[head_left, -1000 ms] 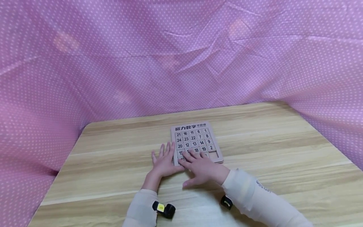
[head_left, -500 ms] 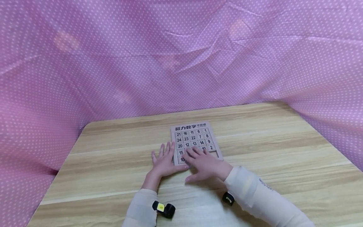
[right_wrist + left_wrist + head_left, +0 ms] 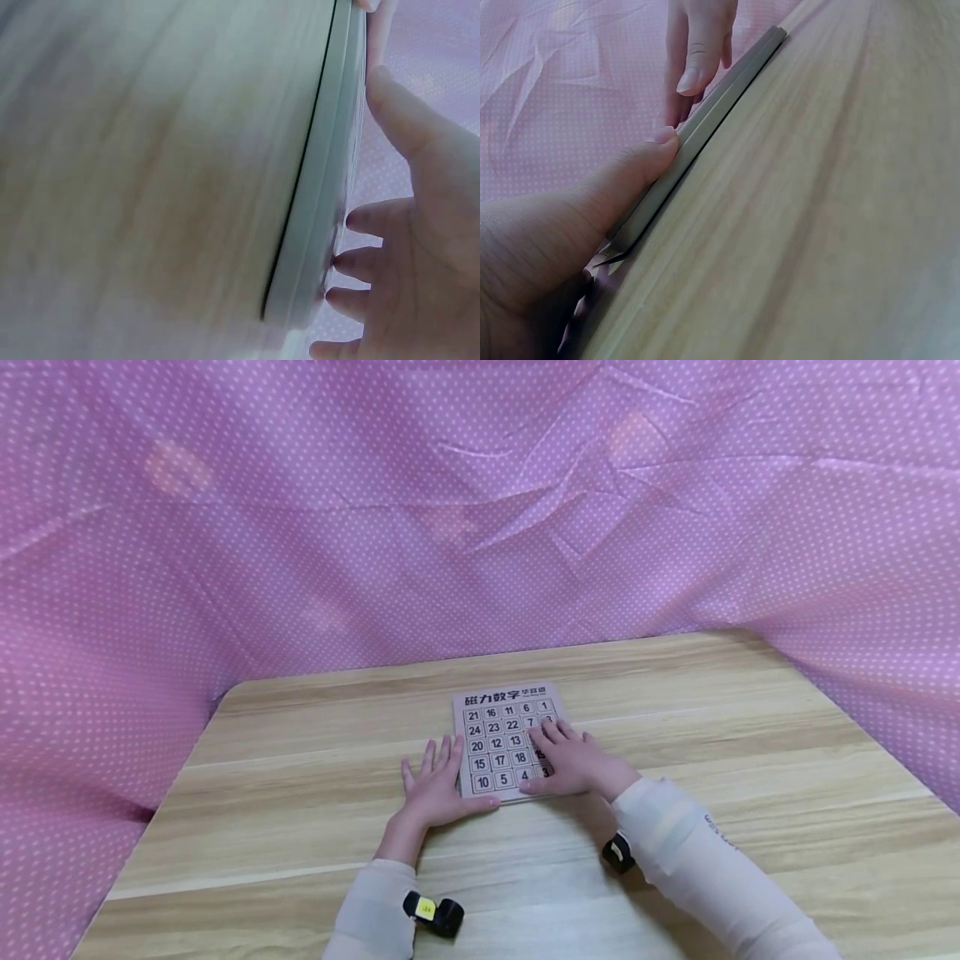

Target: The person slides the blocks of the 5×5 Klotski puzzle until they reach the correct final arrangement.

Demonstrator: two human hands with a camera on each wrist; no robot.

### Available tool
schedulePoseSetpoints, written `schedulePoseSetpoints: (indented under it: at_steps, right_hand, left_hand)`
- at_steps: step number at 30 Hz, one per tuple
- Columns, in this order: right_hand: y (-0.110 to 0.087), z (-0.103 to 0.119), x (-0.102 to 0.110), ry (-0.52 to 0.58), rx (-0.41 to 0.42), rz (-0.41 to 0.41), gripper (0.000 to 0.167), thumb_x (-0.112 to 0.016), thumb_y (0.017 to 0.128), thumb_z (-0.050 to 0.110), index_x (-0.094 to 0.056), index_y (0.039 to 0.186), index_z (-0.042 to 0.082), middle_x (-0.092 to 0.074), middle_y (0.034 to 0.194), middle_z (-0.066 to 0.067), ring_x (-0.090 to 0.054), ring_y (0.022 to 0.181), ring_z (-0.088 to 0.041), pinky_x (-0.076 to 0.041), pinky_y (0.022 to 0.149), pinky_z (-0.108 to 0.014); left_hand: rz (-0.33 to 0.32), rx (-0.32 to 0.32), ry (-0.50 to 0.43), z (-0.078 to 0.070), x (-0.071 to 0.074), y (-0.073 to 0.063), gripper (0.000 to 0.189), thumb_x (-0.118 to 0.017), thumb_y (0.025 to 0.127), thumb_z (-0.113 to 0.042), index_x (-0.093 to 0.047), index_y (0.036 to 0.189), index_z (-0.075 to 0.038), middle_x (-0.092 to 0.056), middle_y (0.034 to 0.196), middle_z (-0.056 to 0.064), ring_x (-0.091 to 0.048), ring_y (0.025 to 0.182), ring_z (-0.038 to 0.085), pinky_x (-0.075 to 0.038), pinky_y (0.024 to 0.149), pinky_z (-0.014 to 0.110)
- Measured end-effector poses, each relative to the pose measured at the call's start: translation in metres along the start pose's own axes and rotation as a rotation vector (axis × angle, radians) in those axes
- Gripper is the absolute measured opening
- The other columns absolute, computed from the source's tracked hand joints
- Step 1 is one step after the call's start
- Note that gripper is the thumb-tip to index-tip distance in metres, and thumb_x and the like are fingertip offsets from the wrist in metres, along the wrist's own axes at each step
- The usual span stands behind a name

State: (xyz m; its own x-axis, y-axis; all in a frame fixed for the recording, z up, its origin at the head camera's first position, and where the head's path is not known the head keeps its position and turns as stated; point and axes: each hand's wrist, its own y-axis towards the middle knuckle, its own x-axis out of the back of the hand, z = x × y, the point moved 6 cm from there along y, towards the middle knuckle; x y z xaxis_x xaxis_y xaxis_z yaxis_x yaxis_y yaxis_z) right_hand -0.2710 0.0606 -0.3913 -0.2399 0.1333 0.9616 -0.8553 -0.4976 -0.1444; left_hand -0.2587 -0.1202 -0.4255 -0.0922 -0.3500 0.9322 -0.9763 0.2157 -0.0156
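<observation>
A number sliding puzzle (image 3: pixel 491 697) with a pale frame and square numbered tiles lies flat on the table. My left hand (image 3: pixel 433 793) rests at its left side with straight, spread fingers; its thumb (image 3: pixel 641 161) lies on the near edge in the left wrist view. Over the right-hand columns is my right hand (image 3: pixel 576 766), fingers extended and slightly bent, its thumb near tile 4 (image 3: pixel 525 777). In the right wrist view, the right fingertips (image 3: pixel 352 262) are at the puzzle's face; contact is hard to tell. Several right-side tiles are hidden beneath this hand.
The wooden table (image 3: pixel 300 760) extends on all sides of the puzzle. A pink dotted cloth (image 3: pixel 375 527) hangs behind and along both sides. Black wrist cameras (image 3: pixel 435 914) are strapped over the pale sleeves (image 3: pixel 697 852).
My right hand has moved right and away from me, from the lower rows to the right columns, uncovering tiles 10, 5, 4, 17 and 18. The left hand stays almost still.
</observation>
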Motion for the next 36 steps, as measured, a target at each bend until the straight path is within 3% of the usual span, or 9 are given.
schedulePoseSetpoints:
  at_steps: [18, 30, 36]
  right_hand:
    - [-0.023, 0.0, -0.009, -0.038, 0.02, 0.004, 0.091, -0.047, 0.073, 0.064, -0.019, 0.138, 0.007, -0.009, 0.141, -0.018, -0.006, 0.125, -0.037, -0.014, 0.093, -0.058]
    - [-0.029, 0.004, -0.012, -0.039, 0.047, 0.019, 0.092, -0.049, 0.074, 0.062, -0.018, 0.137, 0.004, -0.007, 0.141, -0.02, -0.007, 0.124, -0.04, -0.013, 0.091, -0.062]
    - [-0.026, 0.013, -0.006, -0.027, 0.043, 0.017, 0.085, -0.047, 0.075, 0.061, -0.021, 0.137, 0.008, -0.012, 0.141, -0.016, -0.01, 0.125, -0.036, -0.013, 0.094, -0.058]
  left_hand:
    - [-0.003, 0.009, -0.017, -0.003, -0.001, -0.001, 0.118, -0.047, 0.051, -0.081, -0.007, 0.14, -0.015, -0.005, 0.142, 0.009, 0.005, 0.128, 0.028, 0.014, 0.093, 0.054]
    - [-0.001, 0.015, -0.013, -0.004, 0.0, -0.002, 0.117, -0.048, 0.052, -0.08, -0.008, 0.14, -0.014, -0.005, 0.142, 0.009, 0.004, 0.128, 0.028, 0.012, 0.093, 0.055]
    - [0.0, 0.019, -0.007, -0.004, -0.002, -0.003, 0.118, -0.046, 0.051, -0.082, -0.007, 0.14, -0.015, -0.005, 0.142, 0.009, 0.004, 0.128, 0.028, 0.012, 0.093, 0.054]
